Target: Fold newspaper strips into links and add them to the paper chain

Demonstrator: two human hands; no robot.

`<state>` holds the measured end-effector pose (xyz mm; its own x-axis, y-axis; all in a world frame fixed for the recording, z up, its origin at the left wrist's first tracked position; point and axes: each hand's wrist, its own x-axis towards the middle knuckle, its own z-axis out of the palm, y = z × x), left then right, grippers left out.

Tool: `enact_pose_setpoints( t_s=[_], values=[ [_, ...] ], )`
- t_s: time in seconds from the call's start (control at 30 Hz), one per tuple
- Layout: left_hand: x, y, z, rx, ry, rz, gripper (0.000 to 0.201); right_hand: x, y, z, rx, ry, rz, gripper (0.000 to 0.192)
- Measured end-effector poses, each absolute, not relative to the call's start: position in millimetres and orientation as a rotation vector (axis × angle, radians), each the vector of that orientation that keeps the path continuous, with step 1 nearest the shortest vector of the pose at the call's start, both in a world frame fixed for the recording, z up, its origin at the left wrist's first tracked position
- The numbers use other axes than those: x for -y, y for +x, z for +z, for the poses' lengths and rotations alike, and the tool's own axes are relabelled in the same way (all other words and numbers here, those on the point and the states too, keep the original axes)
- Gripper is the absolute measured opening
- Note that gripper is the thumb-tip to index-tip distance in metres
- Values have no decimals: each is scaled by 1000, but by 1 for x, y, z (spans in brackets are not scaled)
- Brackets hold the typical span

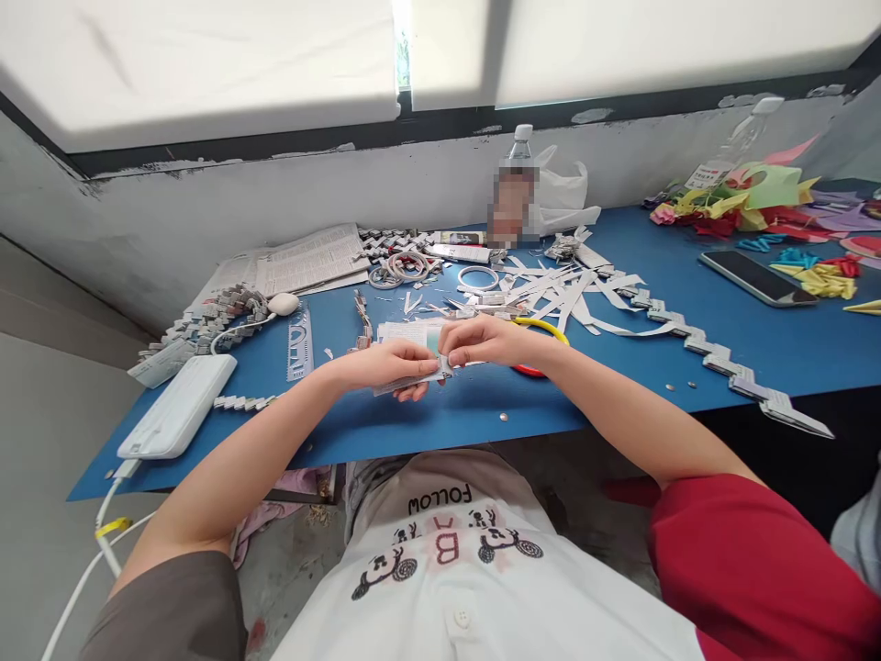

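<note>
Both my hands meet over the blue table (427, 418) near its front edge. My left hand (385, 364) grips a folded strip of newspaper (406, 379) from below. My right hand (485, 339) pinches the same strip's right end with its fingertips. Just behind my right hand lies a pair of scissors (543, 330) with yellow and red handles, partly hidden by the hand. Loose cut newspaper strips (551, 289) are scattered further back.
A white power bank (179, 406) with a cable lies at the left, beside a clear ruler (300, 341) and a folded paper chain (206, 321). A second chain (722, 358) runs right. Newspaper (309, 259), tape rings (477, 277), a bottle (515, 193), a phone (757, 277) and coloured paper (757, 197) sit behind.
</note>
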<state>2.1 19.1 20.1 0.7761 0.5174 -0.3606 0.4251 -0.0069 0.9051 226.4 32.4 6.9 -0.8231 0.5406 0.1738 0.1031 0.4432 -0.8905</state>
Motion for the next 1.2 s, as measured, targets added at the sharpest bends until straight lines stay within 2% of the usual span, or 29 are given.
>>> enact_pose_setpoints(
  t_s=[0.27, 0.47, 0.73, 0.83, 1.0, 1.2],
  values=[
    [-18, 4, 23, -774, 1698, 57, 28, -30, 219, 0, 2440, -621, 1034, 22],
    [-16, 5, 19, -752, 1541, 88, 21, -27, 214, -3, 2490, -741, 958, 24],
    [-16, 5, 20, -765, 1584, 106, 33, -25, 215, -1, 2520, -851, 935, 23],
    [-16, 4, 21, -739, 1653, 102, 33, -23, 215, 0, 2436, -910, 1032, 22],
    [-16, -1, 22, -775, 1756, 139, 35, -21, 215, 1, 2272, -954, 1415, 31],
    [-16, -1, 19, -778, 1731, 161, 29, -20, 213, 0, 2252, -935, 1427, 40]
  ],
)
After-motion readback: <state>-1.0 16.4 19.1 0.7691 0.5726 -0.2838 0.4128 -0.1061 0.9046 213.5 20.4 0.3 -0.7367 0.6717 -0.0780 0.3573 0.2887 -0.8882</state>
